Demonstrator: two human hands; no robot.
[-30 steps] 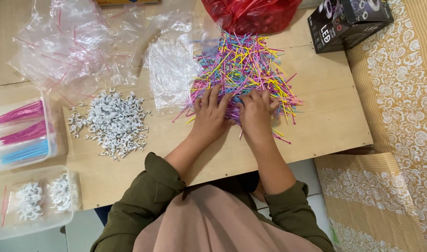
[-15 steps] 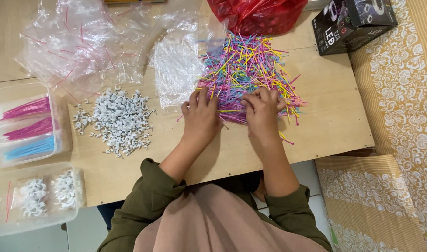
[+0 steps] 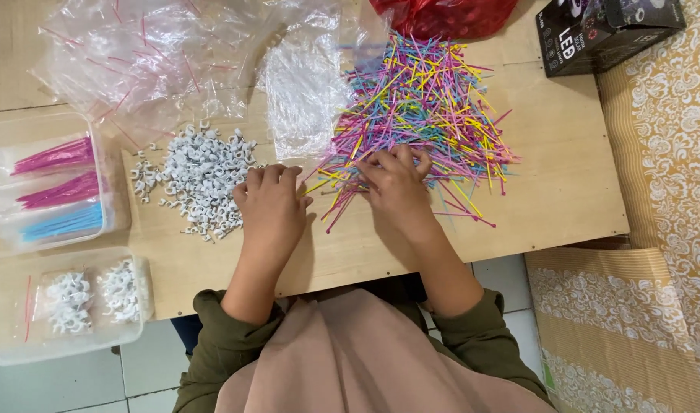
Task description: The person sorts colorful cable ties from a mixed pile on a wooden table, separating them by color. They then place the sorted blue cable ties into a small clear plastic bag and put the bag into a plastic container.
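A loose heap of thin coloured plastic ties (image 3: 426,107) in pink, blue, yellow and green lies on a low wooden table (image 3: 548,191). My right hand (image 3: 396,183) rests on the near left edge of that heap, fingers curled over a few ties. My left hand (image 3: 272,208) lies on the table between the ties and a pile of small white plastic clips (image 3: 201,180), fingers bent near a yellow tie. Whether either hand pinches a tie is hidden by the fingers.
Clear plastic bags (image 3: 159,61) lie crumpled at the back left. A clear box (image 3: 48,187) holds bundled pink and blue ties; another (image 3: 67,302) holds bagged white clips. A red bag (image 3: 449,15) and a black carton (image 3: 602,30) sit at the far edge.
Both hands have shifted left along the table, from the middle of the coloured heap to its near left edge. My left hand is now beside the white clips.
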